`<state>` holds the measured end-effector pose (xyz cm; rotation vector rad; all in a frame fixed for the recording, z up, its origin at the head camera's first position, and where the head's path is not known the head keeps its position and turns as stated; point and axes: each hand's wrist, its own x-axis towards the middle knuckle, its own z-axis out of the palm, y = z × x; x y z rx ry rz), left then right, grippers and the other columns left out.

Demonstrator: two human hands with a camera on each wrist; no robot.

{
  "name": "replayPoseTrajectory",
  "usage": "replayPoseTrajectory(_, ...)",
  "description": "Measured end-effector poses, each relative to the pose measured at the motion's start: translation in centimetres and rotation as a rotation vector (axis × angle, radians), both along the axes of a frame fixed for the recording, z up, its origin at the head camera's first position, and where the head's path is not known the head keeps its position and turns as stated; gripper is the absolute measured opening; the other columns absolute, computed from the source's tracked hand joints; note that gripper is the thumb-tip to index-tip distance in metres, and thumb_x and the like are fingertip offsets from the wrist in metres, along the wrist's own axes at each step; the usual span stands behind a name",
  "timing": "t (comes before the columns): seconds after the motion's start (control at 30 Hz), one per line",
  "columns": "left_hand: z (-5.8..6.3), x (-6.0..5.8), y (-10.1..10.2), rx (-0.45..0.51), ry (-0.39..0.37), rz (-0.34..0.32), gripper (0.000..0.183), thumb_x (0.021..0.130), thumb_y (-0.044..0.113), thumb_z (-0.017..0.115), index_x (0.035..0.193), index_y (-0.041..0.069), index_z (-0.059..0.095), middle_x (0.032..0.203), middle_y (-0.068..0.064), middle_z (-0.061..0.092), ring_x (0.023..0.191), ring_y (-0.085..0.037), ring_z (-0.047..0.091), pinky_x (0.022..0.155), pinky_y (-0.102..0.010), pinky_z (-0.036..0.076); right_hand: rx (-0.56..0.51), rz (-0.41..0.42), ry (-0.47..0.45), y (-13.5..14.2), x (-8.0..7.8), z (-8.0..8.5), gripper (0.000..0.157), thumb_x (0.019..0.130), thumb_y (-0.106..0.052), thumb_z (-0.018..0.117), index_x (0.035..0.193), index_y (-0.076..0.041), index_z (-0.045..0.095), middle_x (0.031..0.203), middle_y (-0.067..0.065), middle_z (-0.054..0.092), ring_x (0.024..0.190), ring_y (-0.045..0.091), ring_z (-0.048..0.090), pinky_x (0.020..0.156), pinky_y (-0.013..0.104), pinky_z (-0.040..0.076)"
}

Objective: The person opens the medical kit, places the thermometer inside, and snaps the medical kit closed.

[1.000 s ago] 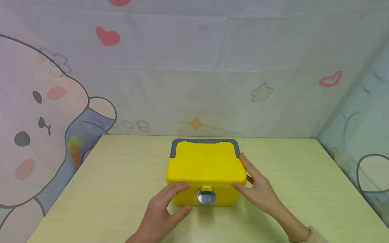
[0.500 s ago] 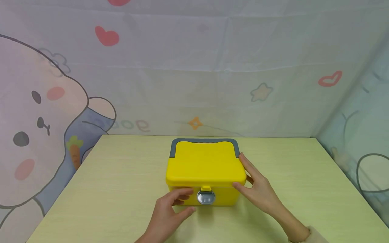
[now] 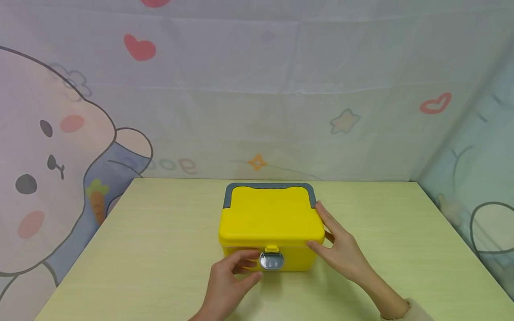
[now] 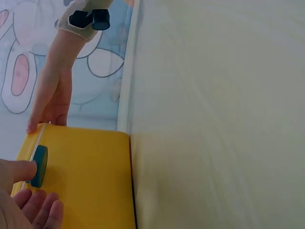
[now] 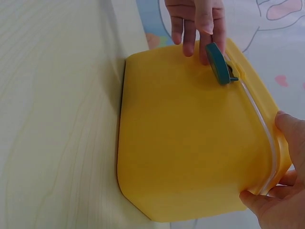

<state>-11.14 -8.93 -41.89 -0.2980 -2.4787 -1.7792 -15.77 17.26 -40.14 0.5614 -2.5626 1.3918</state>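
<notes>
A yellow storage box (image 3: 271, 216) with a grey carry handle (image 3: 271, 185) folded round the back of its lid stands on the table, lid down. On its front sits a rounded latch (image 3: 271, 261), glossy grey in the head view and teal in the wrist views. My left hand (image 3: 226, 285) is just left of the latch, fingers loosely bent and thumb apart; in the left wrist view a fingertip (image 4: 26, 170) overlaps the latch's edge. The right hand (image 3: 343, 254) holds the box's front right corner, thumb on the lid's front edge and fingers along the side. The box's inside is hidden.
The pale wooden table (image 3: 160, 232) stretches out on both sides of the box. Behind it hangs a cloth backdrop (image 3: 241, 111) with cartoon prints, and another printed cloth (image 3: 482, 178) closes off the right side.
The left hand has slid right and slightly down along the box's front, from the lid's edge to beside the latch. The right hand and the box have stayed in place.
</notes>
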Motion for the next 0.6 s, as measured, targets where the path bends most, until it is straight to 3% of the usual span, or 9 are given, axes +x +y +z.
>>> replayPoseTrajectory(0.27, -0.3, 0.1, 0.8, 0.048, -0.011, 0.073, 0.031, 0.072, 0.006, 0.077, 0.1, 0.017, 0.069, 0.102, 0.004, 0.067, 0.086, -0.013, 0.064, 0.075, -0.02, 0.053, -0.012, 0.004, -0.018, 0.0, 0.0, 0.1, 0.08, 0.083, -0.029, 0.068, 0.148, -0.019, 0.021, 0.153, -0.001, 0.018, 0.136, 0.021, 0.028, 0.095, 0.033, 0.043)
replayPoseTrajectory(0.6, -0.8, -0.1, 1.4, 0.066, 0.018, 0.131, 0.03, 0.07, 0.005, 0.078, 0.096, 0.017, 0.07, 0.097, 0.004, 0.069, 0.079, -0.011, 0.065, 0.07, -0.021, 0.054, -0.025, 0.011, -0.016, 0.1, 0.0, 0.1, 0.079, 0.084, -0.028, 0.067, 0.148, -0.02, 0.022, 0.153, -0.001, 0.018, 0.136, 0.02, 0.028, 0.096, 0.032, 0.042)
